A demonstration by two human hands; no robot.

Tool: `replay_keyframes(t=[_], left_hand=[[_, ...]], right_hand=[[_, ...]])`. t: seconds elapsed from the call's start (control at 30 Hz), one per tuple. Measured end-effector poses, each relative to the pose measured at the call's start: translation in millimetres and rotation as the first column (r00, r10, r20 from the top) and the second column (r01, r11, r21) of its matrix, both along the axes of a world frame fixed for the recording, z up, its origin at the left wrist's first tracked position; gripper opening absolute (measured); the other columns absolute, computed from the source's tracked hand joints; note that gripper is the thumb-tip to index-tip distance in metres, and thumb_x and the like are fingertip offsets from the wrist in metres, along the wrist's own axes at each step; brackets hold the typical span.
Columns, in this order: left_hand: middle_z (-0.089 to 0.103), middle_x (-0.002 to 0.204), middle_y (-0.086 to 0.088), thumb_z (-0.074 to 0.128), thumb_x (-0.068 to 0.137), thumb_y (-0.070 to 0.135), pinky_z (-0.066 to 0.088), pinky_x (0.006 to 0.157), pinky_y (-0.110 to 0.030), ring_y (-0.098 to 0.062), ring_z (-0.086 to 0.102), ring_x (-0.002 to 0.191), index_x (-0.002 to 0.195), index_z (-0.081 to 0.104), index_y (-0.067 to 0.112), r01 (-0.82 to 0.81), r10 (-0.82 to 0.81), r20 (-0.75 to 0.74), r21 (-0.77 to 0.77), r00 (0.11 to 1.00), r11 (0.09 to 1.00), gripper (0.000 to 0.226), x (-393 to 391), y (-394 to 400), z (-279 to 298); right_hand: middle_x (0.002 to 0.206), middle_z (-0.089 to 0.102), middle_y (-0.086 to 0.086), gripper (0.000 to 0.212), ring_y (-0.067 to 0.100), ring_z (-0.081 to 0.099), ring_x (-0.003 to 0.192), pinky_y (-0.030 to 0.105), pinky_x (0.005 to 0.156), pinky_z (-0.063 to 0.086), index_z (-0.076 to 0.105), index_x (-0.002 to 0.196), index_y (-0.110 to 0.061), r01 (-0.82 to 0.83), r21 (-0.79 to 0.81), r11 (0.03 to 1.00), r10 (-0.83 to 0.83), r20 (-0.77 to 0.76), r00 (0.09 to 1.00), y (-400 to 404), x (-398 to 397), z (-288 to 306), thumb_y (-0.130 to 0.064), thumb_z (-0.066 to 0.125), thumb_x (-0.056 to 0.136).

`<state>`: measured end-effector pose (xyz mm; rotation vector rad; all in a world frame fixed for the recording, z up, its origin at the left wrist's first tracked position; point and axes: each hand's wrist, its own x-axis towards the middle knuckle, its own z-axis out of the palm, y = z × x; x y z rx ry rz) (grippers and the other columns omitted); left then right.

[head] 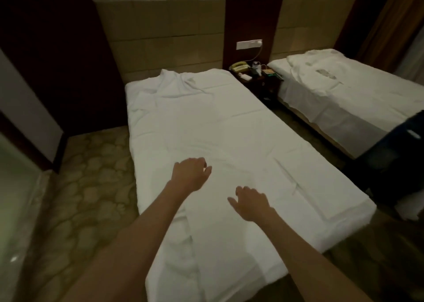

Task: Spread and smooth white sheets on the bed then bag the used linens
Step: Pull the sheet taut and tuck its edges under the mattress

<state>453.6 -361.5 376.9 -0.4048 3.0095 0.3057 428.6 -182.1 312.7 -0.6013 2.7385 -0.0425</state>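
A white sheet (229, 127) covers the near single bed from head to foot, mostly flat, with bunched folds at the head end (174, 83) and a rumpled strip along its near left edge (181, 242). My left hand (190, 173) hovers over the sheet's lower middle, fingers loosely curled and holding nothing. My right hand (252, 203) is a little nearer to me and to the right, palm down over the sheet, fingers apart and empty.
A second bed (344, 95) with loose white linen stands at the right. A dark nightstand (257, 76) with a phone sits between the beds. A dark blue object (399, 154) stands at the right, beside the near bed's foot. Patterned carpet (91, 175) lies to the left.
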Motion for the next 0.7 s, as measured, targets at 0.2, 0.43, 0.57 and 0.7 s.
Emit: replay_keyframes(t=[0.2,0.43,0.57,0.7], left_hand=[[0.067,0.114,0.000,0.036,0.101,0.044,0.044,0.091,-0.036,-0.021,0.061,0.104,0.119,0.058,0.018,-0.061,0.060,-0.105,-0.008,0.993,0.998,0.038,34.3,38.1,13.8],[0.065,0.119,-0.004,0.034,0.102,0.043,0.043,0.094,-0.035,-0.024,0.060,0.110,0.121,0.057,0.019,-0.027,0.027,0.046,-0.001,0.999,1.000,0.039,59.9,98.0,-36.8],[0.065,0.119,-0.004,0.034,0.102,0.044,0.043,0.092,-0.036,-0.023,0.060,0.109,0.123,0.056,0.018,-0.024,0.015,0.205,0.040,0.979,0.999,0.040,82.0,136.3,-80.1],[0.066,0.117,-0.003,0.035,0.102,0.043,0.044,0.092,-0.036,-0.022,0.061,0.106,0.121,0.057,0.017,-0.085,0.066,0.245,0.069,0.967,0.994,0.039,89.5,164.8,-102.1]], right_hand=[[0.133,0.052,0.010,0.052,0.028,0.050,0.121,0.040,0.101,0.038,0.044,0.132,-0.012,-0.107,0.029,0.994,0.103,0.125,0.987,37.4,38.6,-21.6,-0.050,0.029,0.101],[0.134,0.050,0.010,0.051,0.029,0.049,0.121,0.041,0.098,0.038,0.042,0.134,-0.012,-0.105,-0.021,0.994,0.106,0.029,0.994,70.0,39.5,-0.9,-0.050,0.030,0.101],[0.132,0.051,0.010,0.050,0.029,0.050,0.119,0.042,0.096,0.040,0.043,0.133,-0.012,-0.124,-0.143,0.982,0.113,-0.082,0.990,88.1,18.7,28.3,-0.049,0.032,0.101],[0.127,0.054,0.009,0.047,0.028,0.053,0.114,0.041,0.093,0.043,0.047,0.128,-0.011,-0.127,-0.229,0.965,0.115,-0.069,0.991,114.6,-7.5,29.4,-0.047,0.033,0.101]])
